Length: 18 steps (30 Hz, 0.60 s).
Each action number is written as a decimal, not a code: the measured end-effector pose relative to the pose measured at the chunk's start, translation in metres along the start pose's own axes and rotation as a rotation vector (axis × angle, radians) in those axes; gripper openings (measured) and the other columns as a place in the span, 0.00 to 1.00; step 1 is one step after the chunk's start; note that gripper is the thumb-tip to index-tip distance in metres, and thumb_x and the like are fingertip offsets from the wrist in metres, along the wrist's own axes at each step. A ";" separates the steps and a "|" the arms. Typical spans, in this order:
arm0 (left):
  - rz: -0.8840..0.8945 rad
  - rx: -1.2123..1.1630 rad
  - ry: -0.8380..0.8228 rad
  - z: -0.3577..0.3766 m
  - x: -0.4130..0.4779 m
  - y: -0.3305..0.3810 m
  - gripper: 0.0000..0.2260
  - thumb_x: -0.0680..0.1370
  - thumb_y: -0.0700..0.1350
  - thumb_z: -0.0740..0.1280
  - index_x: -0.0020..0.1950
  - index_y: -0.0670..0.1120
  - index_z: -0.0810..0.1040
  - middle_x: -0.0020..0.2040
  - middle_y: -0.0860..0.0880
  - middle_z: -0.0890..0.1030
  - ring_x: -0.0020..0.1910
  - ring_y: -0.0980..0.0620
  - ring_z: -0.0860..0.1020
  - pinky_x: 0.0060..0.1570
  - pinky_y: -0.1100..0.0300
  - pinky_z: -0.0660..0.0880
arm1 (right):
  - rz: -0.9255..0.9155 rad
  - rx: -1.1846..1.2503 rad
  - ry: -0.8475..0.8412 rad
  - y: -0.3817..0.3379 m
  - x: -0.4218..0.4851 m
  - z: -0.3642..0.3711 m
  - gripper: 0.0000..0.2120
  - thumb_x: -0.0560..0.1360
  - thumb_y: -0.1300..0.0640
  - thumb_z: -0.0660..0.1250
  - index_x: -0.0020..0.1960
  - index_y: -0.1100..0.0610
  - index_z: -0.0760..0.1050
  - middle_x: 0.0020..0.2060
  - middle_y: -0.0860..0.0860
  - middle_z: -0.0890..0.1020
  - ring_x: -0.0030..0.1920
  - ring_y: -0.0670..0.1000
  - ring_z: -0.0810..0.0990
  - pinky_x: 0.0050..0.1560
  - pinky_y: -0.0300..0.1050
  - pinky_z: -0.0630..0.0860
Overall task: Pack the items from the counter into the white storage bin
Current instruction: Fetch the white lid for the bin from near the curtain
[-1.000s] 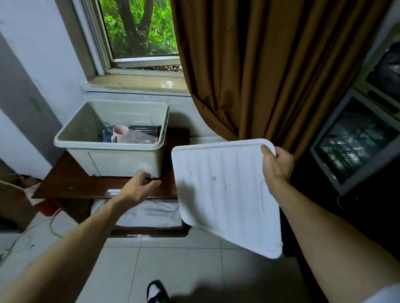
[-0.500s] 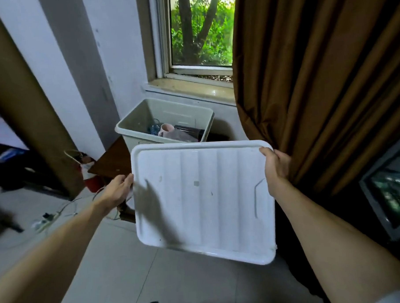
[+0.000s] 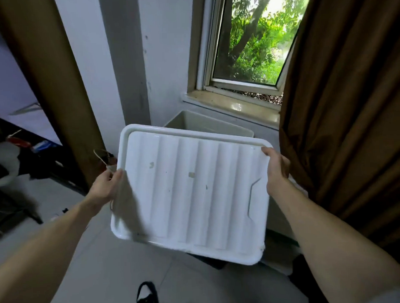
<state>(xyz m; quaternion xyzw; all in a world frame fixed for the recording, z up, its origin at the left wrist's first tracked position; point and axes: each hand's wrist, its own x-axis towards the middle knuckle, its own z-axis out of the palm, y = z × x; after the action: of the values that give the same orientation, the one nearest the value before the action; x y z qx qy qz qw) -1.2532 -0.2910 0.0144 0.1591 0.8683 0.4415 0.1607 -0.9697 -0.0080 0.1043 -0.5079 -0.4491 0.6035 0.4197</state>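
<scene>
The white storage bin point(image 3: 212, 125) stands below the window sill point(image 3: 236, 107), with only its far rim and inner wall showing. The rest, with its contents, is hidden by the ribbed white lid point(image 3: 191, 193) held in front of it, tilted towards the camera. The left hand point(image 3: 105, 186) grips the lid's left edge and the right hand point(image 3: 276, 171) its right edge, fingers point(image 3: 266, 151) clamped on the rim. A brown curtain point(image 3: 344, 113) hangs on the right. A shoe point(image 3: 145, 295) is on the tiled floor point(image 3: 103, 265).
</scene>
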 end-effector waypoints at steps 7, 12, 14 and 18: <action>0.001 -0.082 0.140 -0.019 0.131 0.017 0.23 0.81 0.60 0.56 0.49 0.39 0.74 0.47 0.42 0.77 0.46 0.42 0.75 0.49 0.49 0.71 | 0.011 -0.062 0.001 -0.015 0.042 0.105 0.11 0.73 0.52 0.72 0.38 0.53 0.71 0.38 0.51 0.78 0.43 0.56 0.79 0.55 0.54 0.77; 0.021 -0.094 0.128 -0.022 0.206 0.042 0.23 0.82 0.58 0.56 0.53 0.38 0.75 0.48 0.41 0.77 0.49 0.40 0.77 0.49 0.51 0.70 | -0.001 -0.213 -0.016 -0.005 0.063 0.141 0.10 0.76 0.54 0.68 0.55 0.57 0.77 0.47 0.56 0.83 0.43 0.56 0.81 0.48 0.49 0.79; -0.002 -0.104 0.099 -0.015 0.226 0.054 0.23 0.83 0.57 0.54 0.53 0.38 0.75 0.47 0.40 0.77 0.47 0.41 0.75 0.47 0.52 0.68 | -0.045 -0.317 -0.026 0.001 0.074 0.148 0.13 0.77 0.56 0.68 0.60 0.56 0.77 0.50 0.56 0.83 0.45 0.55 0.82 0.45 0.48 0.79; -0.022 -0.099 0.038 0.007 0.262 0.072 0.25 0.82 0.59 0.55 0.54 0.36 0.75 0.48 0.38 0.78 0.47 0.40 0.76 0.46 0.52 0.69 | -0.112 -0.517 0.009 0.010 0.093 0.154 0.16 0.79 0.63 0.64 0.66 0.56 0.75 0.50 0.52 0.81 0.45 0.52 0.78 0.44 0.44 0.74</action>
<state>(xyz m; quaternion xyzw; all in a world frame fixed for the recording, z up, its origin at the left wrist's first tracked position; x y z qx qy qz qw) -1.4754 -0.1361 0.0335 0.1330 0.8500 0.4850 0.1567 -1.1347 0.0615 0.0852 -0.5754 -0.6139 0.4421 0.3107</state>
